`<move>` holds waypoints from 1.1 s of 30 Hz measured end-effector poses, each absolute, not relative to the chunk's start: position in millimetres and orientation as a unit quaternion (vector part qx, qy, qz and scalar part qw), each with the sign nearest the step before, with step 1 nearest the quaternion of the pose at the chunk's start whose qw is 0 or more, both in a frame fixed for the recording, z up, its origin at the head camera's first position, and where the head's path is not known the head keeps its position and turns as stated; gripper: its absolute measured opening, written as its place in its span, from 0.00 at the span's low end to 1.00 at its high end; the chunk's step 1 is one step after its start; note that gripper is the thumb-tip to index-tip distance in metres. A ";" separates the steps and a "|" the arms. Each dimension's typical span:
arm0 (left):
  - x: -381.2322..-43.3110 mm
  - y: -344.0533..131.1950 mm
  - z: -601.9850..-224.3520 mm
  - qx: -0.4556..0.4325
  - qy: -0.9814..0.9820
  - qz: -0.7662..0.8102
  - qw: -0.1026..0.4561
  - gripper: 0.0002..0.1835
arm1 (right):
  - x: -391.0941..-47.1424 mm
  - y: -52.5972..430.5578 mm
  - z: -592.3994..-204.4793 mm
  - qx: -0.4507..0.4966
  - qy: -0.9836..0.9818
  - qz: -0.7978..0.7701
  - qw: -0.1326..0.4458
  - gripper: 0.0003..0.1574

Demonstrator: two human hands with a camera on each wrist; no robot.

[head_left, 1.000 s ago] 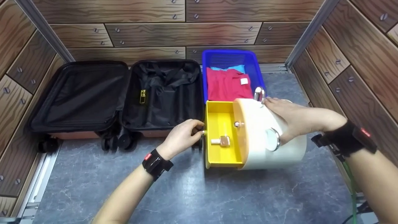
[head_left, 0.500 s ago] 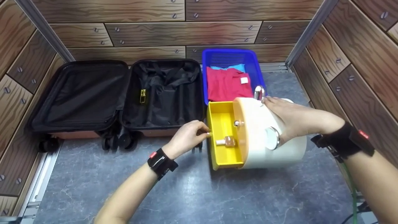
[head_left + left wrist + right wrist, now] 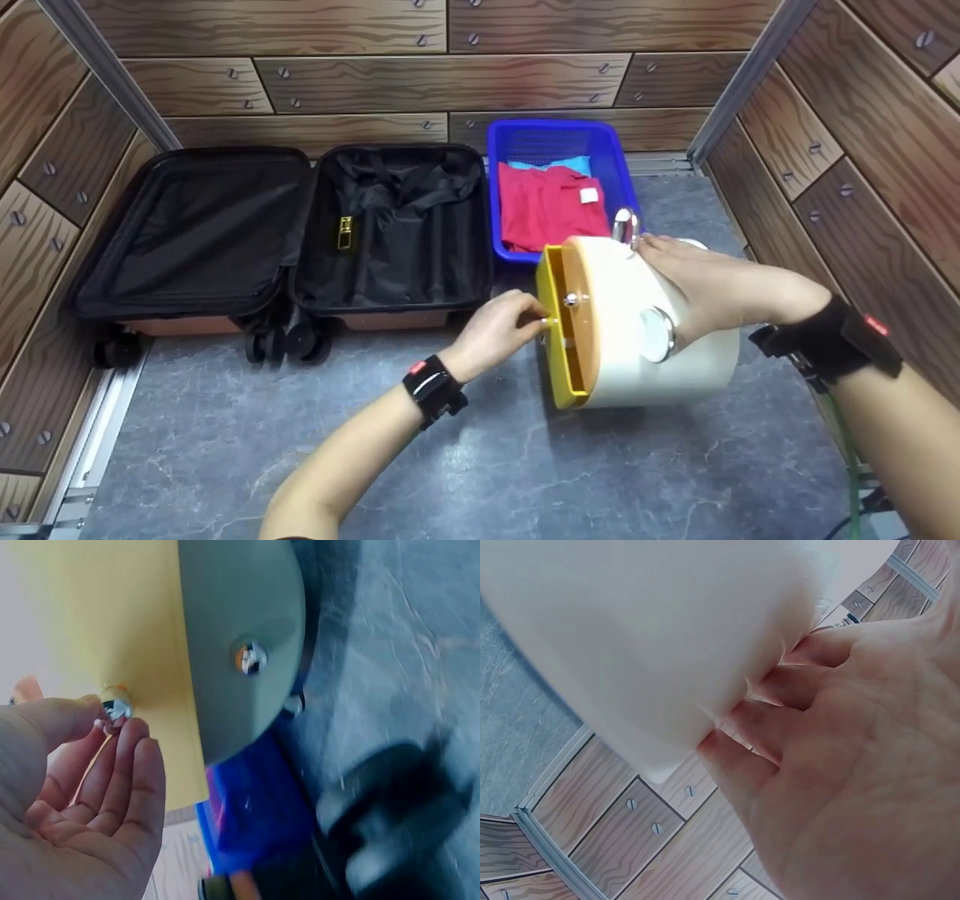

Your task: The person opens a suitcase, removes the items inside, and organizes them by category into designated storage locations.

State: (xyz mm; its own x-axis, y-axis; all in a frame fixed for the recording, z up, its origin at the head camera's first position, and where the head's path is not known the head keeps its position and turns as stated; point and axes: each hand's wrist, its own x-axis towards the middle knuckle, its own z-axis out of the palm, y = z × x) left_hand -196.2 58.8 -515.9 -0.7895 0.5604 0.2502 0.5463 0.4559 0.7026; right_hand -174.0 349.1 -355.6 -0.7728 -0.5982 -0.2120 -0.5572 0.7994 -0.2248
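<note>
A white storage box (image 3: 660,382) with a rounded front stands on the floor at right. Its yellow drawer (image 3: 557,367) juts out a short way toward the left. My left hand (image 3: 495,337) pinches the drawer's small knob (image 3: 116,708) between thumb and fingertips. Inside the drawer only a bit of the nail polish bottle's white cap (image 3: 568,343) shows. My right hand (image 3: 716,289) rests on the top of the box between the metal handle mounts. In the right wrist view its fingers (image 3: 739,765) press against the white wall (image 3: 622,637).
Left of the box lies an open black-lined suitcase (image 3: 405,259), with a small gold-coloured item (image 3: 344,232) in one half. Behind the box stands a blue basket (image 3: 621,169) holding red folded cloth (image 3: 551,202) and light-blue cloth. Wood-patterned walls (image 3: 442,84) enclose the floor.
My left hand has moved right, pushing the yellow drawer most of the way into the box. The nail polish bottle has moved in with it. My right hand has stayed on the box.
</note>
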 end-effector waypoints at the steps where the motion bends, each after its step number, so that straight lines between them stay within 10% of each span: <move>1: -195.9 62.3 -517.1 0.324 0.852 0.411 0.009 0.10 | -173.8 349.0 -355.8 -0.309 0.938 -0.076 0.136 0.85; 33: -197.3 104.5 -564.7 0.263 0.821 0.493 0.115 0.14 | -167.0 371.4 -353.1 -0.271 0.945 -0.099 0.155 0.90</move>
